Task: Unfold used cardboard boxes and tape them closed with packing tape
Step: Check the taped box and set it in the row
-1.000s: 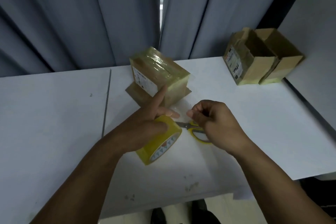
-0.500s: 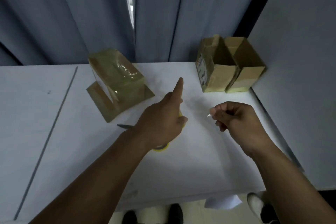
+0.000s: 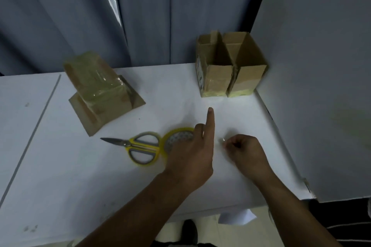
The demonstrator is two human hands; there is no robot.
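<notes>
Label (image 3: 199, 75) on open box (image 3: 217, 79) unreadable. Taped box (image 3: 96, 84) glossy, back-left on table (image 3: 60, 166). Left hand (image 3: 190, 158) over tape roll (image 3: 176, 136), index straight, grip unclear. Right hand (image 3: 246, 151) pinches shiny scrap (image 3: 223, 140).

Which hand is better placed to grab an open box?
Probably the right hand: the open boxes stand on its side, though it seemingly pinches a tape end; left hand holds the tape roll.

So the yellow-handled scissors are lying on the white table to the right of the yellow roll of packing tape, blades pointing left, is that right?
Not quite. The head view shows the yellow-handled scissors lying on the white table to the left of the yellow roll of packing tape, not the right. The blades do point left.
</notes>
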